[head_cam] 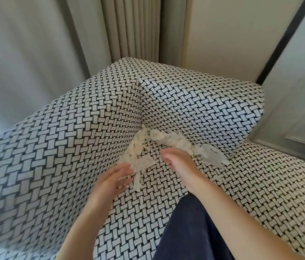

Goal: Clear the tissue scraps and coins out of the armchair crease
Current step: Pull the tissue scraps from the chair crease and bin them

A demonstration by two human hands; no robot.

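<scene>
White tissue scraps (168,141) lie heaped along the crease of a woven black-and-white armchair (73,147), where the seat meets the back and arm. My left hand (114,180) rests flat on the seat with its fingers apart, fingertips touching the near end of the scraps. My right hand (178,162) lies palm down just in front of the pile, fingers curled toward it. I cannot tell whether either hand grips any tissue. No coins show.
The chair's right arm (260,184) rises at the right. Grey curtains (35,44) hang behind at the left, a pale wall panel (223,34) at the back. A dark blue trouser leg (191,231) is at the bottom.
</scene>
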